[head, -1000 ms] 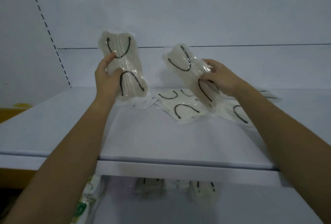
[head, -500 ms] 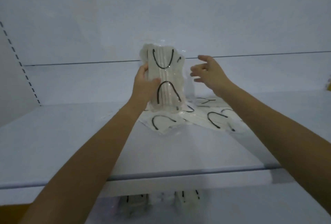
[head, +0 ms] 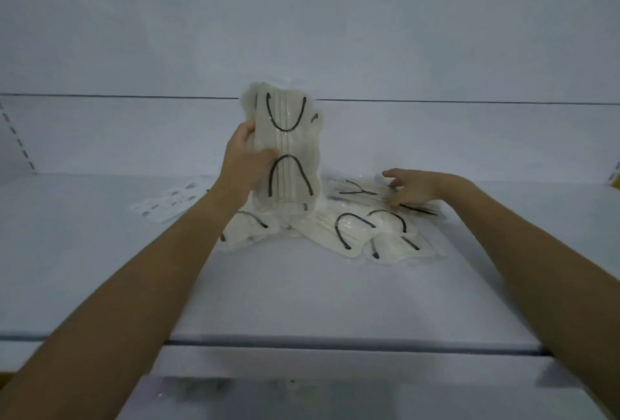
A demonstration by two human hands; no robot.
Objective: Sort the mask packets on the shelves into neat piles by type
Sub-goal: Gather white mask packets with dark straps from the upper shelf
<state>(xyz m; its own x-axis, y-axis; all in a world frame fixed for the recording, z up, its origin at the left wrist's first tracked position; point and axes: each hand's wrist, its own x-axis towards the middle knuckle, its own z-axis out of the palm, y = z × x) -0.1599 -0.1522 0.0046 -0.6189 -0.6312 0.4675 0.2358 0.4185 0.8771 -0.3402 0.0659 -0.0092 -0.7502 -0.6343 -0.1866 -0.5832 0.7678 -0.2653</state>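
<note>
Several clear plastic packets of cream pleated masks with black ear loops (head: 352,230) lie in a loose, overlapping heap on the white shelf board (head: 302,295), towards its back and a little right of the middle. One more of the same kind (head: 242,232) lies at the heap's left end, partly hidden behind the left forearm. The left hand (head: 246,159) grips an upright bundle of the same cream mask packets (head: 288,157), thumb across the front and fingers curled round the left edge. The bundle is lifted above the heap, long side vertical, with one black loop curving at the top and one at the bottom. A short black mark at its right edge hints at a second packet behind the first, but how many are in the bundle cannot be told. The right hand (head: 411,188) is low over the rear right part of the heap, fingers loosely stretched and spread, their tips resting on a packet there without closing round it. Well apart to the left, a flat white packet with small dark printed marks (head: 167,202) lies alone on the same shelf. A perforated upright strip (head: 16,142) runs up the far left of the pale back panel (head: 335,33), and a yellow object (head: 616,180) shows at the right edge.
</note>
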